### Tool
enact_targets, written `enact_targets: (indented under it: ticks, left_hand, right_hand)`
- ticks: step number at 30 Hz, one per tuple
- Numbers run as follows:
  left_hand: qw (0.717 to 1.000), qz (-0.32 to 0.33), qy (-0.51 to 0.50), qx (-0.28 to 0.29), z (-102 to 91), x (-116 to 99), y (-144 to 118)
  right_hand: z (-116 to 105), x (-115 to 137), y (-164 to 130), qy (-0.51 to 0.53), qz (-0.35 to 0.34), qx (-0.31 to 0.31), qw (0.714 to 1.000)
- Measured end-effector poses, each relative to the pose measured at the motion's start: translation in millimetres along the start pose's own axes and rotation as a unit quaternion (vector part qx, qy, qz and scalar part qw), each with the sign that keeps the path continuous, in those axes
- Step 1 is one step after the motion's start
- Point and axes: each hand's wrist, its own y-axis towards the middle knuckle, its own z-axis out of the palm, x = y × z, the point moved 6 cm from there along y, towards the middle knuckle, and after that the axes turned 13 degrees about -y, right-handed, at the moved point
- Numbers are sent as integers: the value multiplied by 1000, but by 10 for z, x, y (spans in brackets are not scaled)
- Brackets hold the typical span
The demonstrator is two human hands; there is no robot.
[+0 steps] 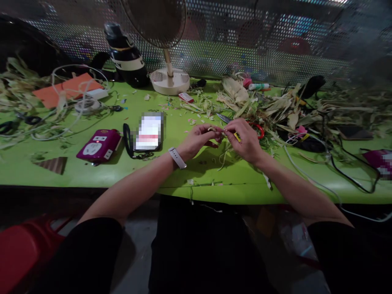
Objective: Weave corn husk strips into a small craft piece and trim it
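Observation:
My left hand (200,139) and my right hand (245,141) meet over the green table (180,175), fingertips almost touching. Both are closed in a pinch on a thin pale plant strip (211,129), whose exact kind is too small to make out. A watch with a light band (177,158) is on my left wrist. Beneath and behind my right hand lie scissors with red handles (261,130), partly hidden by it. Dried husks and leaves (275,108) are heaped just beyond that hand. Loose green strands (225,157) hang or lie below the fingers.
Left of my hands lie a lit phone (150,131) and a purple power socket block (99,146). A fan (170,81) and a dark bottle (128,61) stand at the back against a perforated metal screen (208,53). Cables (312,179) trail on the right. A red stool (24,249) is below left.

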Motion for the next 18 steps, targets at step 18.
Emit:
enact_targets:
  ticks: [18]
  left_hand:
    - [999,46,-21,6,-29,47,66]
  right_hand:
    - [-38,-153,14,83,140,-1,987]
